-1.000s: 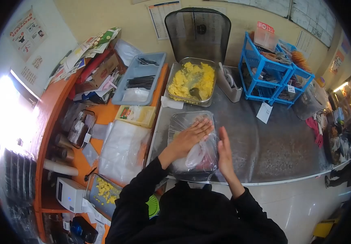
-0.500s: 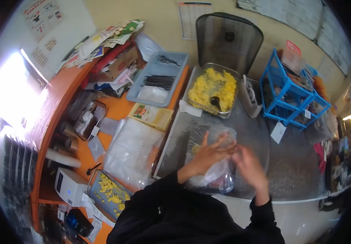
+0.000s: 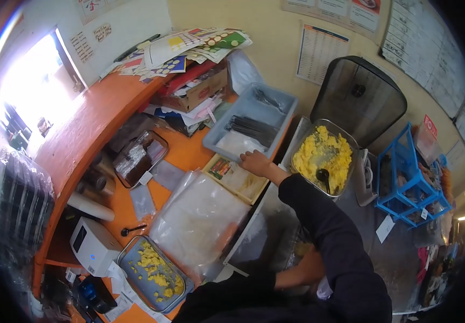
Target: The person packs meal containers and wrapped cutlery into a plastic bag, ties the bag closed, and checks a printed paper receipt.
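While, in the head view, your right hand (image 3: 254, 163) hovers at the yellow box (image 3: 236, 176) on the orange counter (image 3: 181, 148), your left hand (image 3: 309, 267) lies half hidden by the plastic-wrapped tray (image 3: 300, 237) on the steel table (image 3: 258, 237) before a cream wall (image 3: 275, 62), neither grip readable.

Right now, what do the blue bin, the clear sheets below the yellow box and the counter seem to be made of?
Blue bin: probably moulded plastic, smooth, semi-gloss; rounded corners and even colour suggest it.
Clear sheets: thin plastic film, shiny; wrinkles and glare show, and orange shows through.
Counter: likely metal, dull grey, softly reflective, though a coated surface is possible.
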{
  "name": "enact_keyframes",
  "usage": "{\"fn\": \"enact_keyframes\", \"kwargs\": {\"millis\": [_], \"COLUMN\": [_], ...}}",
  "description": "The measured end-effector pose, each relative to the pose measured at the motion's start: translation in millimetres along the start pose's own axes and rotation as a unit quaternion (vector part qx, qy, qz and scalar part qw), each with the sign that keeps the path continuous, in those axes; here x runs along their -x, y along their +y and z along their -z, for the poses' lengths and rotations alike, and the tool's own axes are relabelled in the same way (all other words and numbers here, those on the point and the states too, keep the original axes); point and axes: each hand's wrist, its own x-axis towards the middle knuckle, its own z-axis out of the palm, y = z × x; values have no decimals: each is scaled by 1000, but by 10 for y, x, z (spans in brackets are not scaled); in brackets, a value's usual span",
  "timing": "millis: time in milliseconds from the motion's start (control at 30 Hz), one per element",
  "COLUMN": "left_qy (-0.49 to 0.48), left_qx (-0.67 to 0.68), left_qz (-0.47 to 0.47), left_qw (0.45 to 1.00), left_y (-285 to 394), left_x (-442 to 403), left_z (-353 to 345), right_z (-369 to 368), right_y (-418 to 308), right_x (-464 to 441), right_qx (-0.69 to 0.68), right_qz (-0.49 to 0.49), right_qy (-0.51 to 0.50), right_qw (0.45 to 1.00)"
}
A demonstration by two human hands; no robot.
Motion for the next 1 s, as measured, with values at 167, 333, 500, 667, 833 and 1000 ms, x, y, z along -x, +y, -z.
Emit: {"fn": "enact_keyframes", "kwargs": {"millis": [167, 333, 500, 667, 833, 1000], "left_qy": [56, 33, -162, 43, -9, -56], "left_qx": [101, 81, -77, -98, -59, 17], "left_qz": [3, 2, -2, -96, -147, -166], "left_qw": [993, 996, 984, 990, 987, 984], "left_y": [84, 92, 131, 131, 183, 209], "left_x": [-17, -12, -138, -202, -258, -339], "left_z": [83, 145, 400, 437, 555, 717], "right_z": [-128, 31, 572, 1764, 2666, 2218], "right_y": [91, 79, 69, -77, -631, -1470], "right_x": [-25, 7, 145, 989, 2755, 4186], "right_qx": [-26, -95, -212, -562, -676, -708], "right_qz": [29, -65, -90, -132, -250, -258], "right_qy": [18, 63, 150, 242, 369, 520], "right_qw": [999, 991, 962, 780, 586, 402]}}
